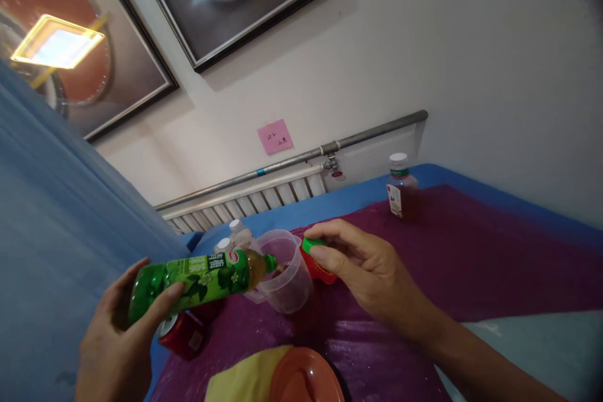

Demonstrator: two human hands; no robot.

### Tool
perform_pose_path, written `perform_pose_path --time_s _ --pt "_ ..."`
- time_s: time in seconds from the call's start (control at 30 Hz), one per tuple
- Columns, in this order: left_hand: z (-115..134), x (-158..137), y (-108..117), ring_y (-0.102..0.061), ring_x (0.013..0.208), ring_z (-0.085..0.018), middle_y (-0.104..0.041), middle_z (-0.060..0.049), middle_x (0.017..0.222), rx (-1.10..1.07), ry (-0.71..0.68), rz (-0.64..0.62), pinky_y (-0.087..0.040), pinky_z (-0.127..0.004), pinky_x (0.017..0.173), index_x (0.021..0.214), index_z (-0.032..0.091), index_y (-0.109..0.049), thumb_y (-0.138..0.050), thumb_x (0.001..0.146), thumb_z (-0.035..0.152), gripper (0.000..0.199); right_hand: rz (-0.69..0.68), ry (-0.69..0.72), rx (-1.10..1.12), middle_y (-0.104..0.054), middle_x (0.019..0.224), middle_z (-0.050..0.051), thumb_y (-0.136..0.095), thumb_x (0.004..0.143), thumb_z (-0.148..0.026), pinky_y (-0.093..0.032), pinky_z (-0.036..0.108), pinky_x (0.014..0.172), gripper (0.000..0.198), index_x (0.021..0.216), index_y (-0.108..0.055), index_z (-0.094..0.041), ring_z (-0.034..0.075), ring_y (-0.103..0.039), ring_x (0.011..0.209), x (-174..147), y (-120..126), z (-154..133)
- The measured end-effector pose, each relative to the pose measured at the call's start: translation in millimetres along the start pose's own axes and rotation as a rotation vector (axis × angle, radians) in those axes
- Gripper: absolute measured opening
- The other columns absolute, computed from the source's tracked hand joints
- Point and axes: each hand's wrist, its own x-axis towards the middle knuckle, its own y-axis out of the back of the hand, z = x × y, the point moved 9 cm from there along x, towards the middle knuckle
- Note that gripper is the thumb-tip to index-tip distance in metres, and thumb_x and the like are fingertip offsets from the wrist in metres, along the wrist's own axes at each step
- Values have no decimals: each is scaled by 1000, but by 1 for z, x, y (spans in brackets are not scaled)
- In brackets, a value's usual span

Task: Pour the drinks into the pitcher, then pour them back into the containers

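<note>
My left hand (115, 333) is wrapped round a green-labelled tea bottle (202, 279), tipped almost level. Its uncapped neck points over the rim of a clear plastic pitcher (287, 292), which has something dark inside. Between thumb and fingers, my right hand (372, 264) pinches a green bottle cap (311, 244) just right of the pitcher. Behind that cap a red object (323, 270) is partly hidden by my fingers. A red drink can (181, 336) stands below the tea bottle.
Two white-capped bottles (240, 233) stand behind the pitcher. Another white-capped bottle (400, 191) is at the back right. In front lie an orange plate (306, 383) and a yellow cloth (247, 377) on the purple table cover (494, 251). A blue curtain (61, 213) hangs at left.
</note>
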Motion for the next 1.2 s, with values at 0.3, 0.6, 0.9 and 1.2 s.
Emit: perform_pose_path --time_s 0.3,0.6,0.9,1.2 --pt "48 -16 -50 -59 118 -33 -62 -9 130 -135 -113 43 -43 -52 107 140 24 -52 -79 66 53 84 -16 65 -74 -73 95 2 -61 90 -30 -54 29 77 14 98 -69 -23 16 -67 84 -1 2 -10" --pt "53 -19 -61 -59 118 -33 -61 -10 131 -110 -163 43 -44 -53 106 138 25 -54 -79 66 53 81 -11 167 -135 -72 99 1 -61 91 -26 -52 28 80 12 99 -69 -23 16 -66 90 0 8 -20" --pt "52 -17 -61 -59 118 -33 -62 -8 130 -109 -179 49 -44 -52 106 138 26 -54 -80 66 53 80 -37 174 -156 -73 101 2 -60 91 -27 -52 30 83 13 100 -68 -23 17 -67 94 -1 4 -16" --pt "54 -19 -59 -56 122 -32 -59 -9 135 -92 -155 15 -42 -50 108 140 25 -52 -76 70 55 80 -38 201 -184 -73 99 2 -60 90 -25 -53 31 81 12 99 -68 -23 17 -67 92 1 2 -16"
